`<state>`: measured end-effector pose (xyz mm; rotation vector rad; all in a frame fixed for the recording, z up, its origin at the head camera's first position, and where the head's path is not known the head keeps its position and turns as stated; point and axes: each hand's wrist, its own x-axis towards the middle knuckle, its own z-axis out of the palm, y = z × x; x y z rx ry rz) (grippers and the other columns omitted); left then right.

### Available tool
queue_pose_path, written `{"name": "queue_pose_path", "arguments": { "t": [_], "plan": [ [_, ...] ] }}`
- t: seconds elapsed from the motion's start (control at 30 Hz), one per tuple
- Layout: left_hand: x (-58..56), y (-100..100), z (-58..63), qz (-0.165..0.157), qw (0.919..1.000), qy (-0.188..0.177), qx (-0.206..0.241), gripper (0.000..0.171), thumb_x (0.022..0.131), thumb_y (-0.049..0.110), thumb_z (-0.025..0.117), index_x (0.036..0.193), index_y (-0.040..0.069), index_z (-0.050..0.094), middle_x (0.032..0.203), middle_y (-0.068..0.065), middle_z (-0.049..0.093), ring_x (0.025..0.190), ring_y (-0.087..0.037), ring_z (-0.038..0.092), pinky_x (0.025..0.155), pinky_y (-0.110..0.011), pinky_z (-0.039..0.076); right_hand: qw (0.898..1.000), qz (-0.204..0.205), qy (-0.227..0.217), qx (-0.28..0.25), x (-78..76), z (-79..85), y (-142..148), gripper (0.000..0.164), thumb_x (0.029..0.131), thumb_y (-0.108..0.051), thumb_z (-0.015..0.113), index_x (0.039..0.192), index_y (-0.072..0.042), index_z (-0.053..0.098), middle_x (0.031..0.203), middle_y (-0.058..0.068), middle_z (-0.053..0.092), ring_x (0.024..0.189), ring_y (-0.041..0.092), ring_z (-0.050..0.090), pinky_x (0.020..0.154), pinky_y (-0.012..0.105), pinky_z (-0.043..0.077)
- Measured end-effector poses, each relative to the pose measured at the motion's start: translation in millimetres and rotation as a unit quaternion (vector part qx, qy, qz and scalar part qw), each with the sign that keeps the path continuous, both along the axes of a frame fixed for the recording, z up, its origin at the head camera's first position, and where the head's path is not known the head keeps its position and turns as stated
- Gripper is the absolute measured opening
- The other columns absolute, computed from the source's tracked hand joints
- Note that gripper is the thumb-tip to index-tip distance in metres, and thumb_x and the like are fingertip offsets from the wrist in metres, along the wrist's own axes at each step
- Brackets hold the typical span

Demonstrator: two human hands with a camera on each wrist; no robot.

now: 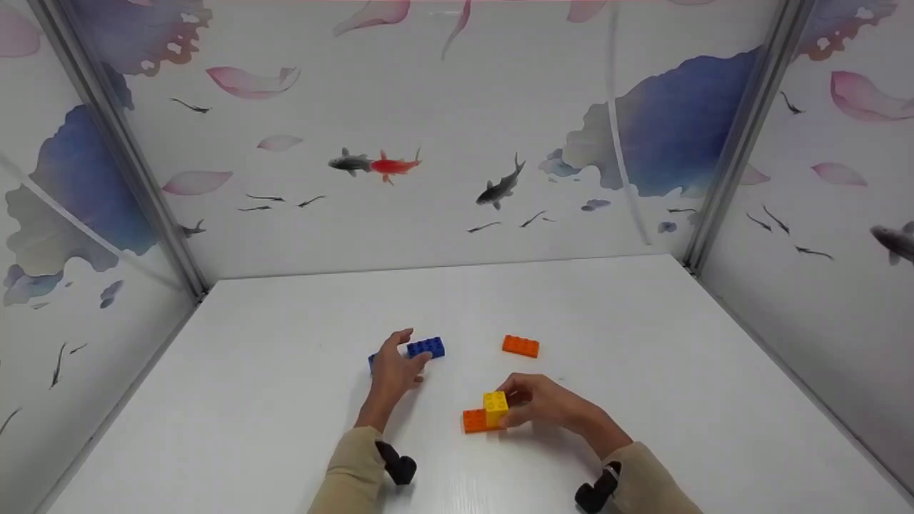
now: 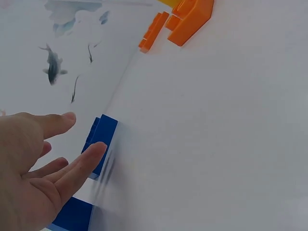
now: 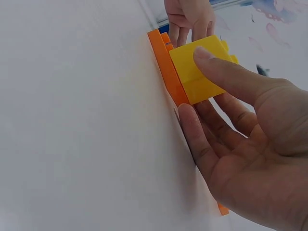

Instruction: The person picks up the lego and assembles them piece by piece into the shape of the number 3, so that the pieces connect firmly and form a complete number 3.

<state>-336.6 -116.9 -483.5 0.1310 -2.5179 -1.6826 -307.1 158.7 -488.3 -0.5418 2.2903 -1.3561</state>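
Looking down from the head, the left hand spreads straight fingers at a blue brick mid-table, the left wrist showing fingertips brushing it, while the right wrist shows the right hand pinching a yellow brick atop an orange brick.

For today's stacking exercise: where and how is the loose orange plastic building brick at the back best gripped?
Pinch the loose orange plastic brick across its two long side walls, coming from above. It lies flat, studs up, apart from the other bricks, so both long sides look free on the white table.
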Motion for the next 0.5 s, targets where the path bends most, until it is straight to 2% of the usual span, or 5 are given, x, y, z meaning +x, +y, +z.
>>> {"name": "queue_pose_path", "arguments": {
  "t": [0.17,0.3,0.4,0.5],
  "plan": [
    [-2.9,-0.6,0.2,0.001,0.9997,-0.023,0.002,0.062,0.093,0.012,0.07,0.149,0.007,0.043,0.151,-0.02,0.046,0.097,-0.023,0.071,0.069,-0.03,0.062,1.0,0.003,-0.004,-0.014,1.4,1.7,0.0,0.037,0.084,-0.02,0.081,0.114,-0.009,0.063,0.12,0.004,0.066,0.105,0.017,0.061,0.1,0.034,0.054],
    [-5.3,-0.6,4.3,-0.007,0.9991,-0.04,0.008,0.065,0.094,0.008,0.067,0.152,0.006,0.038,0.154,-0.022,0.042,0.106,-0.028,0.07,0.071,-0.031,0.062,1.0,0.002,-0.007,-0.019,0.7,1.9,0.2,0.036,0.085,-0.019,0.08,0.115,-0.009,0.064,0.121,0.004,0.066,0.106,0.018,0.061,0.101,0.035,0.054],
    [-7.0,-0.9,6.6,-0.018,0.9987,-0.047,0.01,0.066,0.094,0.003,0.065,0.153,0.004,0.036,0.155,-0.024,0.04,0.105,-0.03,0.071,0.069,-0.032,0.063,1.0,0.002,-0.008,-0.017,-0.5,0.5,0.9,0.036,0.085,-0.02,0.08,0.115,-0.01,0.064,0.121,0.004,0.066,0.106,0.018,0.061,0.101,0.034,0.054],
    [-8.6,-1.4,7.1,-0.024,0.998,-0.057,0.011,0.065,0.094,0.0,0.063,0.153,0.003,0.036,0.154,-0.024,0.041,0.096,-0.026,0.072,0.066,-0.032,0.062,1.0,0.004,-0.008,-0.016,-1.0,-1.6,2.0,0.035,0.085,-0.02,0.08,0.114,-0.01,0.064,0.12,0.003,0.066,0.105,0.018,0.061,0.1,0.033,0.054]
  ]
}}
